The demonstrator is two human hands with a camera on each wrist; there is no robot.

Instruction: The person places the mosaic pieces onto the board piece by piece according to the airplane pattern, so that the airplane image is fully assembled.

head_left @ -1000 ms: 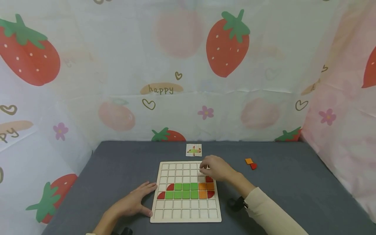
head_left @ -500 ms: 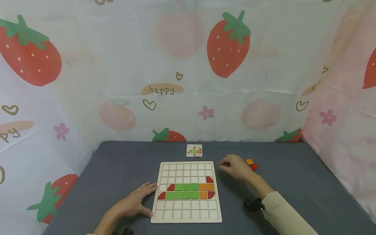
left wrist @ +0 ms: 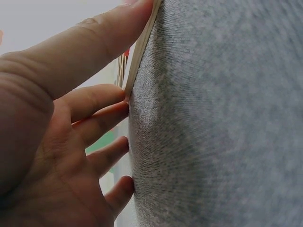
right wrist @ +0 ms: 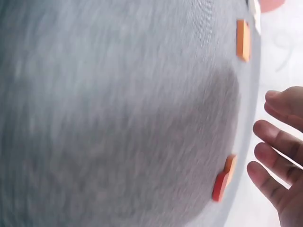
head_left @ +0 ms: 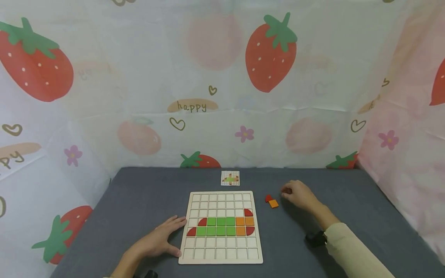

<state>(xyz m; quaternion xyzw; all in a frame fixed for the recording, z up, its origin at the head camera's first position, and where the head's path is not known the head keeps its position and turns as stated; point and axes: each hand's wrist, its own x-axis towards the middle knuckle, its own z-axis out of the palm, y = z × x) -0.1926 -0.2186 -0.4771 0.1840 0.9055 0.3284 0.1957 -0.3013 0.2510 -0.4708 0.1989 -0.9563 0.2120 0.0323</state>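
Observation:
At the left edge of the wooden grid board lies my left hand, its thumb and fingertips touching the edge. Green square tiles, orange square tiles and red rounded tiles sit in the board's cells. To the right, my right hand hovers above the table with relaxed fingers and holds nothing. A red tile and an orange tile lie between it and the board. In the right wrist view, another red tile and orange tile lie below the fingers; the hand hides them in the head view.
A small pattern card lies behind the board on the dark grey tabletop. A strawberry-print cloth stands upright along the table's back and sides.
My right hand has moved from above the board's upper right to the right, uncovering the nearer red and orange tiles and covering the farther pair. The left hand has stayed in place.

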